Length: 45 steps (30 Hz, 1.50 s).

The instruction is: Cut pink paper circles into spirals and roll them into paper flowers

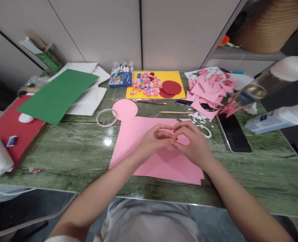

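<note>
Over a pink paper sheet (149, 161), my left hand (154, 139) and my right hand (193, 143) meet at their fingertips. Both are pinched closed around a small piece of pink paper (172, 140), mostly hidden by the fingers. Just behind the right hand lie white paper scraps (198, 117) and a white tape ring (206, 131). A pink paper circle (125, 110) overlaps the sheet's far left corner, with a roll of clear tape (107, 117) beside it.
Yellow paper (130, 84) at the back carries many small rolled paper pieces (147, 84) and dark red circles (171, 87). Pink offcuts (211, 89), a phone (234, 132) and a white bottle (277, 117) stand right. Green paper (60, 95) and red paper (20, 131) lie left.
</note>
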Motion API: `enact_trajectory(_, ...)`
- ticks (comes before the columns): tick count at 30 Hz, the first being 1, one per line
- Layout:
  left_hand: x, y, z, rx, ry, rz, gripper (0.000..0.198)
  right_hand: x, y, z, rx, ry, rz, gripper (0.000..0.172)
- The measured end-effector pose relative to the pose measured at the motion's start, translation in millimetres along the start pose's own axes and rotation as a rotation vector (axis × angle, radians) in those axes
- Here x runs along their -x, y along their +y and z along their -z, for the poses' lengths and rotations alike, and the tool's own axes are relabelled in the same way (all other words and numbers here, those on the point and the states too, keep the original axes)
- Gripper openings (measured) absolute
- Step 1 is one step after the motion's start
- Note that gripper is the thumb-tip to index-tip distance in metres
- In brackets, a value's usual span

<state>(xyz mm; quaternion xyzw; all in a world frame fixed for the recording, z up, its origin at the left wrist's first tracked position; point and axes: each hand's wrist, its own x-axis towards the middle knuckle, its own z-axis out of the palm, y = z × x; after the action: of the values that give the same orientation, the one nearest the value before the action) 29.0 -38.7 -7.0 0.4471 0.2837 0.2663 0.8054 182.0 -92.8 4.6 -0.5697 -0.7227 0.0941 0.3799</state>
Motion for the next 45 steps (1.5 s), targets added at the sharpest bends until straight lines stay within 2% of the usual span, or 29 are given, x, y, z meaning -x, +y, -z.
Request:
enact_trajectory(8,-1,3,-0.8,-0.004,0.034,0.019,0.039,-1,1,0,0.008,-0.008,0.010,0.007)
enact_trajectory(12,-1,9,2.9,-0.018,0.059,0.024,0.040,-1,4,6,-0.034,-0.036,0.069,0.016)
enact_trajectory(16,-1,12,5.4,-0.082,0.017,0.017,0.039,-1,6,9,-0.077,-0.113,0.115,0.026)
enact_trajectory(20,0,13,4.6,-0.134,0.005,0.008,0.039,-2,5,8,-0.067,-0.146,0.121,0.027)
enact_trajectory(26,1,11,2.5,-0.196,0.059,-0.030,0.037,-2,5,4,-0.018,-0.064,0.077,0.015)
enact_trajectory(31,2,9,-0.3,-0.220,0.051,-0.051,0.036,-1,4,2,0.004,-0.022,0.021,0.006)
enact_trajectory(36,2,8,-2.7,-0.176,0.041,-0.058,0.034,-2,2,3,0.005,-0.020,0.003,0.008)
enact_trajectory(45,1,7,0.1,-0.015,0.080,-0.017,0.037,1,6,4,0.016,0.055,0.076,0.011)
